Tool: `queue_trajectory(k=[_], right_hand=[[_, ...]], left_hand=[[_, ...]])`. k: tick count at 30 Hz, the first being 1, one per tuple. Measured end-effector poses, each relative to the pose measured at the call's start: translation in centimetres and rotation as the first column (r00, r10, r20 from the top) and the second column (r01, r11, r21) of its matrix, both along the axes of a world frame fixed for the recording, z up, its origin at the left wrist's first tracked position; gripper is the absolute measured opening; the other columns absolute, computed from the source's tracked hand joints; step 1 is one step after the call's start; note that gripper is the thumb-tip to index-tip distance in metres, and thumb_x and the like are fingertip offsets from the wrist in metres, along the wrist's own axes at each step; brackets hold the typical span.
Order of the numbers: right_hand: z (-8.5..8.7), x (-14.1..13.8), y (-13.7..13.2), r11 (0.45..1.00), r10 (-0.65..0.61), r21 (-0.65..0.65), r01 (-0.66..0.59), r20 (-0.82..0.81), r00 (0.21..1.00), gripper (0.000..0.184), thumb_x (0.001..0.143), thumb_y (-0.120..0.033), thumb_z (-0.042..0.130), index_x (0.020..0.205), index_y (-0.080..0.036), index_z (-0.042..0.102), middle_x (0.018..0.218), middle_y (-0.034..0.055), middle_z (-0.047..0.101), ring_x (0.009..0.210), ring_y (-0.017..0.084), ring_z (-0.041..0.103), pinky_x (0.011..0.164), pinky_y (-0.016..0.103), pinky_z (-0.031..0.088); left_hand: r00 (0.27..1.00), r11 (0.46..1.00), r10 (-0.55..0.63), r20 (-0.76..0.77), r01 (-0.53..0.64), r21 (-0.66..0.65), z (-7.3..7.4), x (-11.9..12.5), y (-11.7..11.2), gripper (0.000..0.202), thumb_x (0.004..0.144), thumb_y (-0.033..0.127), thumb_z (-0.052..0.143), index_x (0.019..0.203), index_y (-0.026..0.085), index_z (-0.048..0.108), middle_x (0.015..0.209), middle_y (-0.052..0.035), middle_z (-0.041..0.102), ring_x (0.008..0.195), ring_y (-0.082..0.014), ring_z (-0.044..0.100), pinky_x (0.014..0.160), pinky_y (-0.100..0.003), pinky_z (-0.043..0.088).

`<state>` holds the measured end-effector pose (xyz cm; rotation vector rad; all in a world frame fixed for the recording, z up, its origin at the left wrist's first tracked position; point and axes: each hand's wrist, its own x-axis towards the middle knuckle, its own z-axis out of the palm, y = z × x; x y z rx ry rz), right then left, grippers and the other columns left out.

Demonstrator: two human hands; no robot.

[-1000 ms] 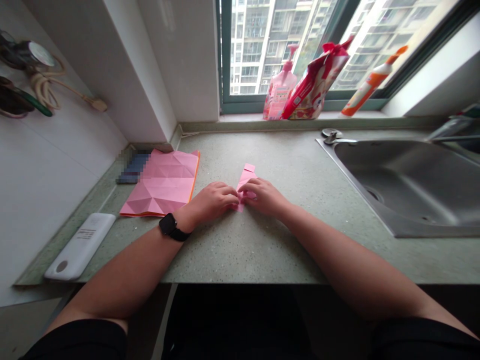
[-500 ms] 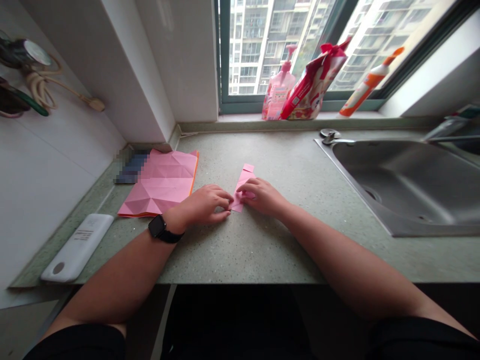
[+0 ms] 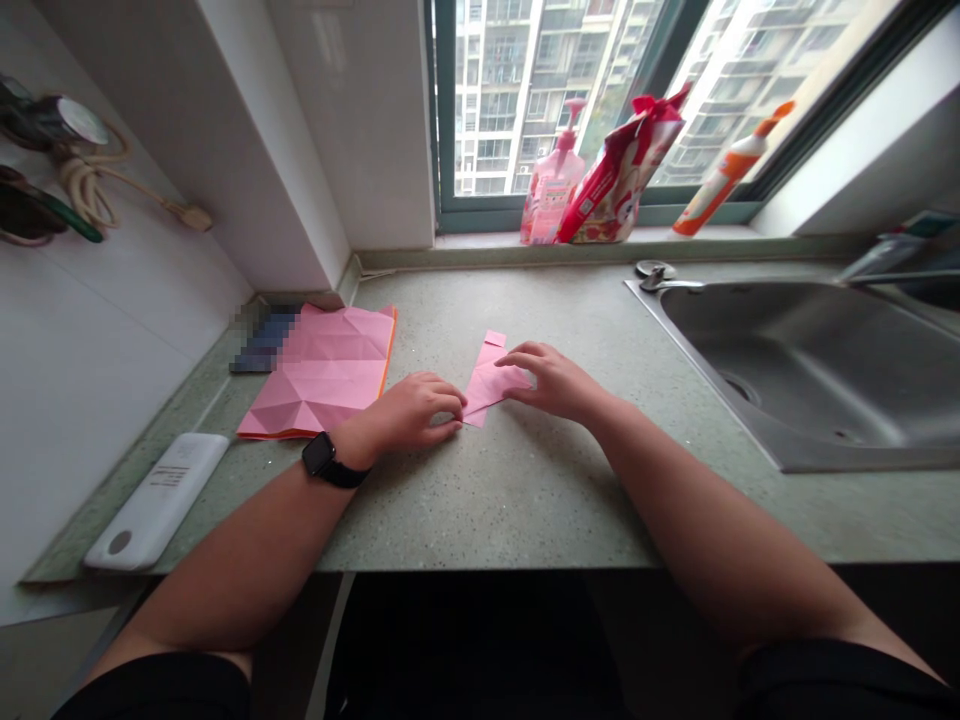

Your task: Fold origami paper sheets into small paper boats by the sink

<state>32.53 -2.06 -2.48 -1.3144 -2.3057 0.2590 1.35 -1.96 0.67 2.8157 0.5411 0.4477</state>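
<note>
My right fingers (image 3: 517, 362) hide part of the pink paper strip (image 3: 484, 388); the blue object (image 3: 262, 342) at far left is pixelated.

Your left hand (image 3: 409, 412) lies palm down, fingers loosely curled and pointing right. Your right hand (image 3: 551, 385) rests slightly farther away, palm down, its fingers straighter and pointing left. The hands are near each other but not touching. Your left forearm (image 3: 232, 550) and right forearm (image 3: 720, 535) angle inward from the near corners.
</note>
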Motion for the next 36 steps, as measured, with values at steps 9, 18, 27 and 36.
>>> queue_trajectory(k=[9, 18, 27, 36], right_hand=[[-0.1, -0.2, 0.4, 0.996, 0.085, 0.001, -0.085, 0.06, 0.995, 0.015, 0.099, -0.029, 0.075, 0.109, -0.033, 0.085, 0.122, 0.0046, 0.083, 0.114, 0.026, 0.076, 0.102, 0.045, 0.061], [0.4, -0.2, 0.0, 0.996, -0.005, 0.089, -0.003, 0.093, 0.996, 0.021, 0.105, -0.031, 0.065, 0.108, -0.029, 0.085, 0.115, 0.0058, 0.084, 0.097, 0.025, 0.079, 0.088, 0.041, 0.061], [-0.5, -0.9, 0.4, 0.997, 0.07, 0.037, -0.074, 0.09, 0.993, 0.016, 0.103, -0.029, 0.071, 0.11, -0.034, 0.084, 0.12, 0.0036, 0.084, 0.111, 0.025, 0.077, 0.098, 0.045, 0.062], [0.5, -1.0, -0.3, 0.99, -0.032, 0.137, 0.021, 0.079, 0.996, 0.022, 0.106, -0.032, 0.064, 0.111, -0.032, 0.085, 0.115, 0.0035, 0.085, 0.098, 0.023, 0.079, 0.084, 0.039, 0.061]], left_hand=[[0.999, 0.998, 0.044, 0.013, -0.044, 0.046, -0.5, -0.1, 0.2, 0.014, 0.101, 0.027, 0.072, 0.114, 0.022, 0.075, 0.112, -0.0061, 0.08, 0.103, -0.0219, 0.073, 0.095, -0.037, 0.055], [0.98, 0.973, 0.173, 0.099, -0.185, 0.136, -0.5, -0.5, 0.5, 0.02, 0.104, 0.027, 0.07, 0.123, 0.022, 0.074, 0.124, -0.0087, 0.08, 0.115, -0.0257, 0.073, 0.099, -0.04, 0.055], [0.988, 0.979, 0.153, 0.019, -0.154, 0.132, -1.0, -0.3, 0.8, 0.015, 0.106, 0.022, 0.064, 0.105, 0.022, 0.079, 0.107, -0.0059, 0.08, 0.098, -0.0213, 0.074, 0.089, -0.036, 0.055], [0.972, 0.975, 0.168, 0.163, -0.188, 0.116, -0.7, -0.5, 0.7, 0.024, 0.102, 0.033, 0.076, 0.124, 0.023, 0.075, 0.133, -0.0099, 0.077, 0.12, -0.0262, 0.072, 0.103, -0.044, 0.057]])
